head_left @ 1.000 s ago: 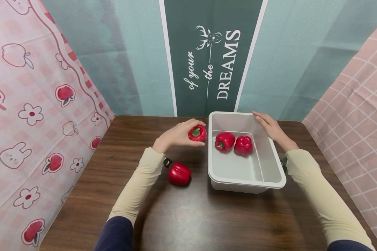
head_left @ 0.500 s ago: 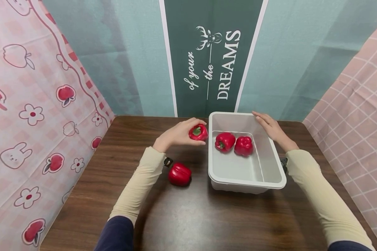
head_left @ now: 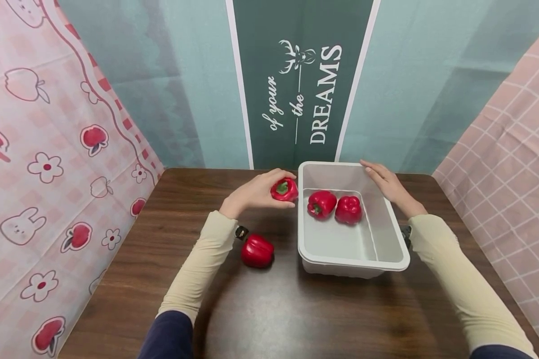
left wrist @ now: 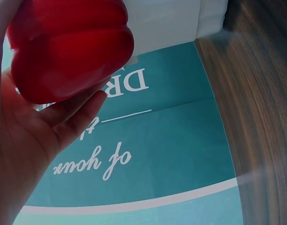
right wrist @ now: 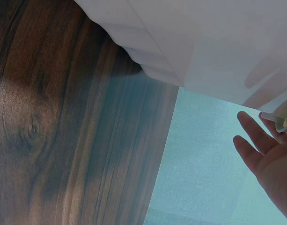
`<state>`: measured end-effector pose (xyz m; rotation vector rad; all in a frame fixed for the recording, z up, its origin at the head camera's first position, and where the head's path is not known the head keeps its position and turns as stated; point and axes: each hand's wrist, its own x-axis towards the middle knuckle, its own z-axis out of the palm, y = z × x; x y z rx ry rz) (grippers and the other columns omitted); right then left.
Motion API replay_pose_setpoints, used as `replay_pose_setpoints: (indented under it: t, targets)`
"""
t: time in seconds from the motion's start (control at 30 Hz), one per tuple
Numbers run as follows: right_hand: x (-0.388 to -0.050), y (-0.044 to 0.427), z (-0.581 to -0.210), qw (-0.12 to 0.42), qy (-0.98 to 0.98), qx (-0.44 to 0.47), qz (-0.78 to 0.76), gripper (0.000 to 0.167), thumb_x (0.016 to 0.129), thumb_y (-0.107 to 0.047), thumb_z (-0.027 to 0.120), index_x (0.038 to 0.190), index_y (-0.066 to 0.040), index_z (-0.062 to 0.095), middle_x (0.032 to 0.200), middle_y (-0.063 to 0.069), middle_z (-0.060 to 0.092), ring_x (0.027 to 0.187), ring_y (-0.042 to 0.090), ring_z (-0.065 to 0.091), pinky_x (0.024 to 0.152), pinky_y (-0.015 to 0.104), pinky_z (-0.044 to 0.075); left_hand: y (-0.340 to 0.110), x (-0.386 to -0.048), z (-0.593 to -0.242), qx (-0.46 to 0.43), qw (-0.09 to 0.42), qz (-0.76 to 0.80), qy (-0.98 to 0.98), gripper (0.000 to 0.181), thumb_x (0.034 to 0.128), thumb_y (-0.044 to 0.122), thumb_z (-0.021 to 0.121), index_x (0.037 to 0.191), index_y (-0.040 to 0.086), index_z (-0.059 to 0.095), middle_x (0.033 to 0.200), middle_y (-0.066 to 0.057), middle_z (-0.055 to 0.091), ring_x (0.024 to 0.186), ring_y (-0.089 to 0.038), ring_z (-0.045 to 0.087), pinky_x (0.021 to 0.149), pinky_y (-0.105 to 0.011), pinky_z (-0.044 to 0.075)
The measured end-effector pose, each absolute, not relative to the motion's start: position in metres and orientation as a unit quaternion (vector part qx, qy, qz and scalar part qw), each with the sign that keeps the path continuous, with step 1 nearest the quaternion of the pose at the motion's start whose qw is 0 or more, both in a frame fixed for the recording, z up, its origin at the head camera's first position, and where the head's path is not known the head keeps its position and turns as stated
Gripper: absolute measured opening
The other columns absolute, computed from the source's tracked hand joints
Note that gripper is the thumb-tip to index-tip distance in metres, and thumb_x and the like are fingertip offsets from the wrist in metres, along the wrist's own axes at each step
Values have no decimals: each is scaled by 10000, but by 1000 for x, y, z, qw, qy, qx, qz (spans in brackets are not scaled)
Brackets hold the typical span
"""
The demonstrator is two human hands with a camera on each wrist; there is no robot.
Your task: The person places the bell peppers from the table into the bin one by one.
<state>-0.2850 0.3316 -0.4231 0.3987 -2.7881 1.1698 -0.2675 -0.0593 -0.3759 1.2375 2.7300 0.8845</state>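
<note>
Teal cloth [head_left: 193, 85] backs the work area, with a dark green printed panel [head_left: 256, 30] at its middle, white-edged and lettered "of your the DREAMS" beside a deer head. Pink fruit-and-rabbit cloth [head_left: 40, 214] at left; pink cloth with a white grid [head_left: 516, 164] at right. Bench [head_left: 130, 279]: dark brown wood grain.

Left hand [head_left: 253, 193]: thumb and fingers curled round a glossy red bell pepper with a green stem [head_left: 284, 189]. Stem end faces the head camera. Held pepper is outside the bin, just beside its left rim; contact with rim or bench cannot be told.

Pale grey rectangular plastic bin [head_left: 355, 263] stands upright on the bench, right of the held pepper. Two red bell peppers lie inside, in the far half, side by side: left one [head_left: 322, 204] tilted, green stem toward the near left; right one [head_left: 348, 209] without visible stem.

Right hand [head_left: 386, 182]: fingers extended, resting at the bin's far right rim.

One further red bell pepper [head_left: 257, 251] lies on its side on the bench, left of the bin, just beside a small dark device [head_left: 241, 232] at the left wrist. Both sleeves cream, dark blue higher up.
</note>
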Motion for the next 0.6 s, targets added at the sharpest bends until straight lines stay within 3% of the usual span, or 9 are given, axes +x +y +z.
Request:
replay_pose_setpoints:
  t: [0.37, 0.6]
  targets:
    - [-284, 331, -423, 42, -914, 125, 383, 516, 993, -413, 332, 1438, -151, 338, 1474, 185, 286, 1353, 407, 229, 1038, 645, 168, -58, -265, -372, 396, 5, 288, 872, 673, 677, 476, 768, 1252, 291, 471, 1136, 133, 491, 999, -16, 492, 726, -176, 506]
    - [-284, 331, -422, 42, -914, 126, 382, 507, 996, -396, 332, 1438, -148, 336, 1473, 189, 288, 1350, 413, 231, 1036, 648, 168, -60, -266, -371, 396, 1, 292, 871, 699, 669, 539, 745, 1262, 290, 470, 1129, 146, 485, 997, -7, 487, 715, -176, 507]
